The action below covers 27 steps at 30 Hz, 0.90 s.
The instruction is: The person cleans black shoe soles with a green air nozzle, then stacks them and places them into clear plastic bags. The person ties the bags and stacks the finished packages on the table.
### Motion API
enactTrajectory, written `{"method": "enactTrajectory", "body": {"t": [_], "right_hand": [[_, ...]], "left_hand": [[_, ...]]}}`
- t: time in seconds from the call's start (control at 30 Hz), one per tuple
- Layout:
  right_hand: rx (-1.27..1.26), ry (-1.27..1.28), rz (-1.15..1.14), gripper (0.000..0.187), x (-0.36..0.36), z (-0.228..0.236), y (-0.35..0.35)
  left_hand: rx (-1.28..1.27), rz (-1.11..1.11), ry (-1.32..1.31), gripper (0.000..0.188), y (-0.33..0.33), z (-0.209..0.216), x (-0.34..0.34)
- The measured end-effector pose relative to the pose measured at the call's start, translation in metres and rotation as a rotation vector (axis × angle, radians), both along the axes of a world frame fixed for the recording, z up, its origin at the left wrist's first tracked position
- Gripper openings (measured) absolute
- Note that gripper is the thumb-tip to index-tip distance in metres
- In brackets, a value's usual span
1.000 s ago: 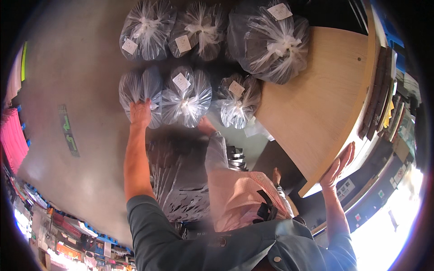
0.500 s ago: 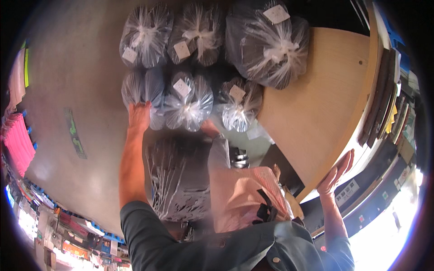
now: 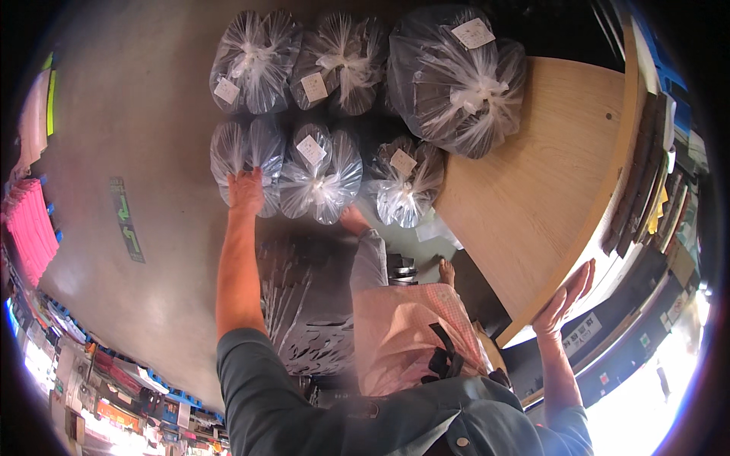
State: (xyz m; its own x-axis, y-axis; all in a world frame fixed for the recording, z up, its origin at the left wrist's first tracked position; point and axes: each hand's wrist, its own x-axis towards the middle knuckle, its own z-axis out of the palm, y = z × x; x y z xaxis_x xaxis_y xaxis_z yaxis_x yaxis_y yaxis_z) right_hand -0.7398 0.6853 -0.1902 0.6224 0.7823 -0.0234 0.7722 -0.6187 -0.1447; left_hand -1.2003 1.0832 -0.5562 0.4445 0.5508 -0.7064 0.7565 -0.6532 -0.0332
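My left hand [image 3: 245, 191] is closed round the gathered top of a clear plastic bag [image 3: 247, 148], the leftmost in the nearer row. Its knot is hidden under my fingers. To the right stand a tied bag [image 3: 320, 186] with a white label and a smaller tied bag [image 3: 405, 199], also labelled. Dark contents show dimly through the plastic. On the right, my right hand [image 3: 564, 304] rests at the edge of a light wooden tabletop [image 3: 544, 190], fingers stretched out and nothing in it.
Behind are more tied bags: a left one [image 3: 255, 64], a middle one [image 3: 346, 68] and a large one [image 3: 460, 83] against the tabletop. A dark plastic crate [image 3: 315, 338] stands near my legs. Green arrow tape [image 3: 127, 220] marks the grey floor. Pink stacked material [image 3: 32, 228] lies far left.
The view has shifted slightly, moving the bags a little right and down in the picture. My left hand stays on the same bag; my right hand stays at the tabletop's edge.
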Motion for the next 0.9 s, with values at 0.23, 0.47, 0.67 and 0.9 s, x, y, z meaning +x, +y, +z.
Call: {"method": "enactTrajectory", "body": {"t": [0.23, 0.47, 0.67, 0.9], "right_hand": [[0.039, -0.015, 0.008, 0.068, 0.0, -0.001, 0.002], [0.008, -0.05, 0.014, 0.068, 0.001, 0.0, 0.0], [-0.026, -0.067, 0.058, 0.067, 0.004, 0.001, 0.001], [0.0, -0.042, 0.042, 0.066, 0.001, 0.001, 0.003]], "left_hand": [[0.003, 0.018, 0.043, 0.047, -0.005, -0.007, 0.001], [0.001, 0.052, 0.065, 0.045, -0.003, -0.004, 0.0], [-0.059, 0.065, 0.059, 0.04, 0.0, -0.003, -0.006], [-0.095, 0.045, 0.041, 0.035, -0.04, 0.031, -0.052]]}}
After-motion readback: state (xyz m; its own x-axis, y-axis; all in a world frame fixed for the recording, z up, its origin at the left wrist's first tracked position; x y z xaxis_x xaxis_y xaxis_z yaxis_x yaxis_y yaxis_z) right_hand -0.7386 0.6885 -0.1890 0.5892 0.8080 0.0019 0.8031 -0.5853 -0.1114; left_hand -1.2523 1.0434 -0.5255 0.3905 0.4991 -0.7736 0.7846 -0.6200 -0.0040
